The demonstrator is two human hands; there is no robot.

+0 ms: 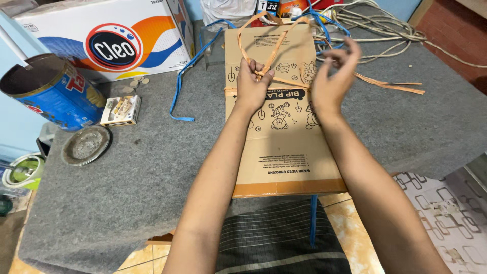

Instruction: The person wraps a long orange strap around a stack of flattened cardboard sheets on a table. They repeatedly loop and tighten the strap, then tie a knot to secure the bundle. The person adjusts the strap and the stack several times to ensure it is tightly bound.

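Note:
A flat brown cardboard box (284, 152) with black cartoon drawings lies on the grey felt-covered table (142, 172), its near end sticking over the table edge. A tan flat ribbon (269, 35) loops up over the box's far half and is wrapped across it. My left hand (252, 86) rests on the box and pinches the ribbon where its strands cross. My right hand (332, 76) hovers just right of it, blurred, fingers curled around a ribbon strand whose loose ends (395, 87) trail to the right over the table.
A blue ribbon (182, 81) lies left of the box. A large white printed carton (106, 40) stands at the back left, a blue tin (50, 91), a small card packet (120, 110) and a metal dish (85, 145) at the left. White cables (385, 25) pile up behind.

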